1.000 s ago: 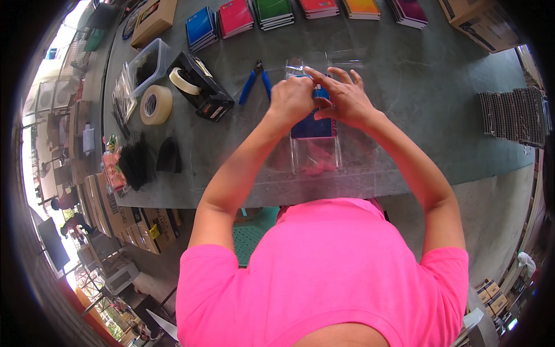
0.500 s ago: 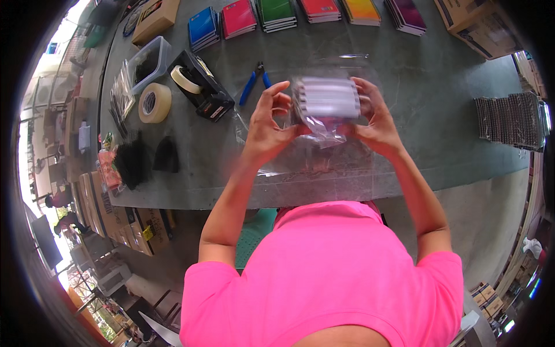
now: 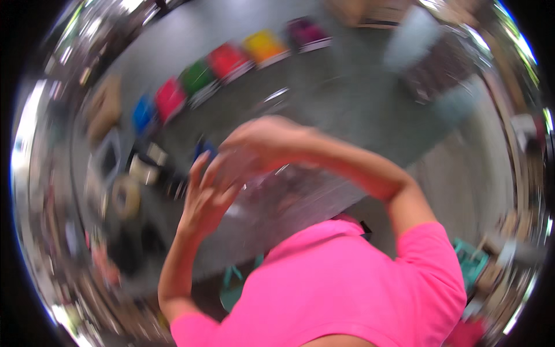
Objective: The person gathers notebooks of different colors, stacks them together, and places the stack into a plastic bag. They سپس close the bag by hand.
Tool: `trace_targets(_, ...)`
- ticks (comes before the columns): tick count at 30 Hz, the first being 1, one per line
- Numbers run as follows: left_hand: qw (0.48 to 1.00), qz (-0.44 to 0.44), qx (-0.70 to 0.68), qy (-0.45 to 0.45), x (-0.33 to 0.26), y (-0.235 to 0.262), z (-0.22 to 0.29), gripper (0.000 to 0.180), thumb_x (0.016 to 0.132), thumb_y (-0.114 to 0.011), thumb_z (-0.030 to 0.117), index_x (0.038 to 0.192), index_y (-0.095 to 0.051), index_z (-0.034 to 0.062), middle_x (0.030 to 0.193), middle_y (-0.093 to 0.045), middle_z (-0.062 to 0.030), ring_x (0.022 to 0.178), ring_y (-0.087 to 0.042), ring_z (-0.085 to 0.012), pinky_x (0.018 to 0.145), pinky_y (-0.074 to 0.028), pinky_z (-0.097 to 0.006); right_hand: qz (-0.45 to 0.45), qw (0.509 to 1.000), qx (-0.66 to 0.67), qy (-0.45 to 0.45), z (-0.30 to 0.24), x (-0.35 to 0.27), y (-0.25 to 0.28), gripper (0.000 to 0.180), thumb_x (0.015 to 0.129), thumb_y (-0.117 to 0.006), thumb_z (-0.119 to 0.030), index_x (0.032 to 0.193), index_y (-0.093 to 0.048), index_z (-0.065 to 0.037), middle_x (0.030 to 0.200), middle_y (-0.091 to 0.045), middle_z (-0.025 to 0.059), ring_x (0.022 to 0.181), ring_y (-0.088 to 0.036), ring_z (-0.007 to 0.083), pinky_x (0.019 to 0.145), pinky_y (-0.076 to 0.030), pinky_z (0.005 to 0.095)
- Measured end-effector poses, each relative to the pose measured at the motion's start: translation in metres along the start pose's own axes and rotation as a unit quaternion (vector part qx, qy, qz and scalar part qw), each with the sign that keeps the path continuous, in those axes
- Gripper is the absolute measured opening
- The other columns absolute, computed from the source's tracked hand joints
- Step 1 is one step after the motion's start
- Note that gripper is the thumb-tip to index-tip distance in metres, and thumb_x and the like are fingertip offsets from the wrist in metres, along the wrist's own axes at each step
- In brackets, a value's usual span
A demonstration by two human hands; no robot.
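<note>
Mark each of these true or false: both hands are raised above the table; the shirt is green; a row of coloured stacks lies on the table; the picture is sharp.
1. Both hands are raised above the table: true; left hand and right hand are up together.
2. The shirt is green: false, it is pink.
3. Coloured stacks lie in a row: true.
4. The picture is sharp: false, it is motion-blurred, so whatever the hands hold is unclear.
</note>
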State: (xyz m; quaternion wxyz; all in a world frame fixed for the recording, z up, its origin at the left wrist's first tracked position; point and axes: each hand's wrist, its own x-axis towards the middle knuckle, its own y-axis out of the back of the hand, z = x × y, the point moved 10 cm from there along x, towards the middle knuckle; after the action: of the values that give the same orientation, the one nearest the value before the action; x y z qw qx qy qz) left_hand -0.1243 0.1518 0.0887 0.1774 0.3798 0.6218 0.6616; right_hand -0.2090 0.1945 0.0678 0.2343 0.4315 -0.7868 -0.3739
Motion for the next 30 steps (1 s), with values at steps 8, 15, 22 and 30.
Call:
trace_targets(8,1.0,-0.002,-0.03,-0.008,0.012,0.006,-0.009,0.016,0.069,-0.065,0.008,0.085,-0.063,0.0095,0.077,-0.062,-0.0073,0.1,-0.054,-0.0276,0.097,-0.033,-0.048,0.183,0.981,0.059,0.035,0.011,0.007,0.042,0.018,0.066,-0.071,-0.018,0.083,-0.068,-0.012,0.077,-0.068,0.0055,0.076,-0.066,0.027,0.067,-0.052,0.0379)
trace_targets(15,0.877,0.181,-0.38,0.23,-0.045,-0.001,-0.072,0.064,0.065,-0.078,0.046,0.11,-0.059,0.0039,0.119,-0.053,-0.0127,0.107,-0.052,-0.0276,0.094,-0.039,-0.04,0.314,0.918,0.231,-0.067,0.068,-0.107,-0.018,0.085,0.056,-0.088,-0.023,0.127,-0.043,-0.01,0.123,-0.053,0.0082,0.115,-0.048,0.0178,0.093,-0.04,0.0305)
trace_targets(22,0.917,0.244,-0.314,0.045,0.015,-0.064,-0.02,0.03,0.084,-0.064,0.032,0.104,-0.061,0.01,0.107,-0.063,-0.0048,0.104,-0.058,-0.0251,0.096,-0.041,-0.038,0.274,0.866,0.419,-0.015,0.08,-0.045,-0.055,0.072,0.061,-0.086,-0.015,0.119,-0.045,-0.008,0.109,-0.056,0.0033,0.102,-0.05,0.0127,0.09,-0.044,0.0319)
trace_targets(30,0.98,0.161,-0.062,0.101,0.019,0.002,-0.02,0.039,0.073,-0.073,0.024,0.109,-0.062,0.0118,0.108,-0.06,-0.0063,0.101,-0.056,-0.0256,0.09,-0.041,-0.038,0.456,0.882,0.1,-0.063,0.074,-0.132,-0.017,0.068,0.063,-0.084,-0.025,0.119,-0.051,-0.008,0.111,-0.055,0.0098,0.102,-0.053,0.0252,0.087,-0.044,0.0354)
